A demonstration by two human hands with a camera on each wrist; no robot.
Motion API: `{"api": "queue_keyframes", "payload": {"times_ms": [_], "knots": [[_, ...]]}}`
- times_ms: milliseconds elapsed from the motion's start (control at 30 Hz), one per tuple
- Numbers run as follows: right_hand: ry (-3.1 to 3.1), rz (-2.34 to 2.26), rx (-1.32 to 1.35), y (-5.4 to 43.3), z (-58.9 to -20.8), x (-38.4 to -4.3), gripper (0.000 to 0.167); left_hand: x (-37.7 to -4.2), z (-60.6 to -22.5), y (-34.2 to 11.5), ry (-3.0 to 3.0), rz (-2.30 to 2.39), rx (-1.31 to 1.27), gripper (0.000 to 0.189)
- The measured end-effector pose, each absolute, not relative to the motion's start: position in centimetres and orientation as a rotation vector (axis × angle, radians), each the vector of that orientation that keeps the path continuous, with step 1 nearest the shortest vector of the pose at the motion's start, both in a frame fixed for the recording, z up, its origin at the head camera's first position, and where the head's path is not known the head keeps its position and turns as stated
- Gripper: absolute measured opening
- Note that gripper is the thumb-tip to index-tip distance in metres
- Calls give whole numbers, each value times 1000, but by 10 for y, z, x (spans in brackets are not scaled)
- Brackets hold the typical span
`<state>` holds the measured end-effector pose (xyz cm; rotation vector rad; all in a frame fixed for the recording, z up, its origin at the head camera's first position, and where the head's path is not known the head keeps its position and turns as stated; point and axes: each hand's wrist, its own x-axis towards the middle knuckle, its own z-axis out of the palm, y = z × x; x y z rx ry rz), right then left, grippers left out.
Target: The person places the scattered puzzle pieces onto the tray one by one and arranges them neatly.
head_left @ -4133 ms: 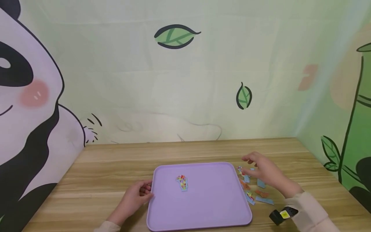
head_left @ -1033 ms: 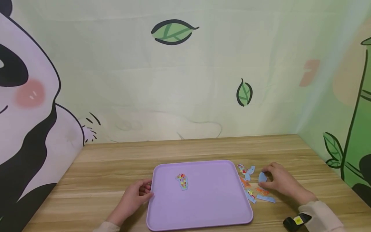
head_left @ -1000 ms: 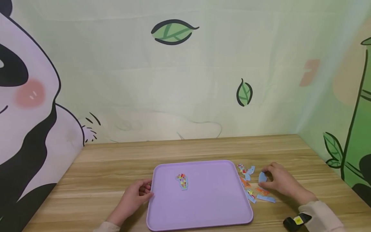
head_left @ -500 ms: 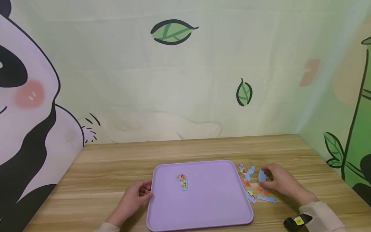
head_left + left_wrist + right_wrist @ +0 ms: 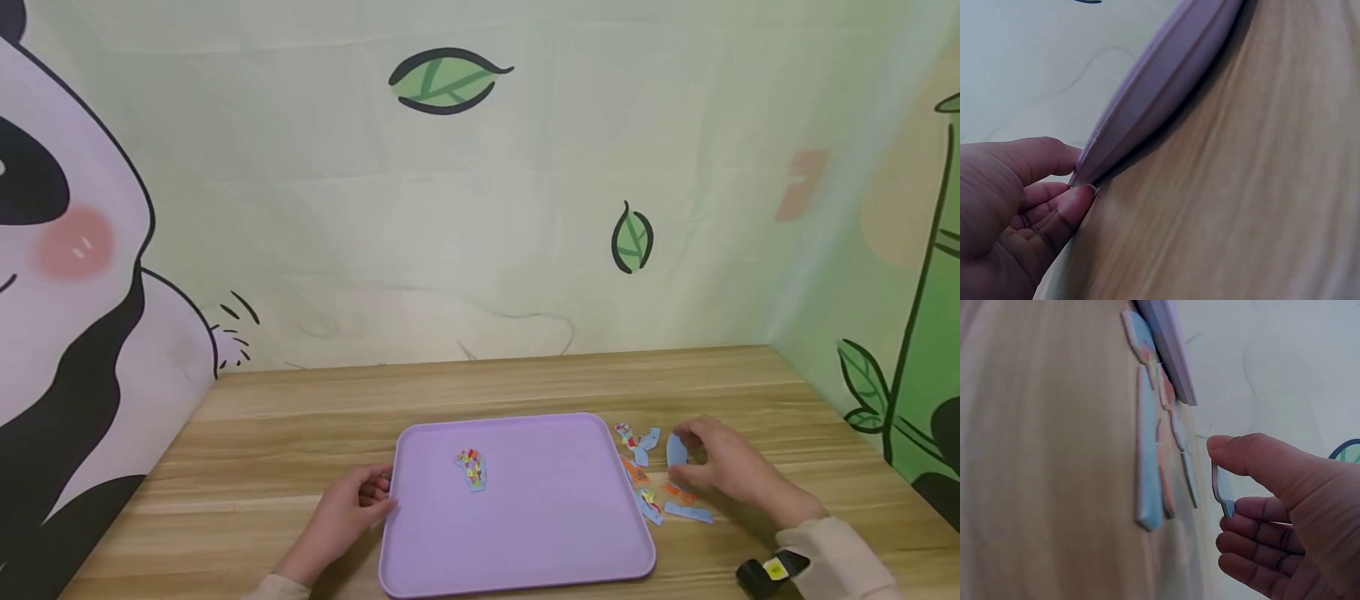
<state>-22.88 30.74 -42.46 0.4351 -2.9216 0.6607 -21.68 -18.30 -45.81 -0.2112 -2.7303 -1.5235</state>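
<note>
A purple tray lies on the table, bearing one colourful puzzle piece with a light-blue edge. At its left rim is my left hand; in the left wrist view the thumb and a finger pinch the tray's edge. My right hand, right of the tray, pinches a light-blue puzzle piece between thumb and fingers. In the right wrist view this thin piece stands on edge between thumb and fingertips.
Several puzzle pieces lie along the tray's right side: a blue Y-shaped one, an orange one and a long blue strip among them. A black wrist camera sits on the right sleeve. A painted cloth wall stands behind the table.
Earlier the right hand hovered over the pieces with nothing in its fingers; now it pinches the light-blue piece. In the last second it has barely moved. The left hand stays at the tray's rim.
</note>
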Motion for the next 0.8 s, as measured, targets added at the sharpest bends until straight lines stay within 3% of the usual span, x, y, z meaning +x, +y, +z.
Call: {"api": "queue_keyframes", "payload": {"times_ms": [800], "knots": [[-2879,701,572,293,-398,-234,54,-217,-458,-183,-2739,-1516,-222,44]]}}
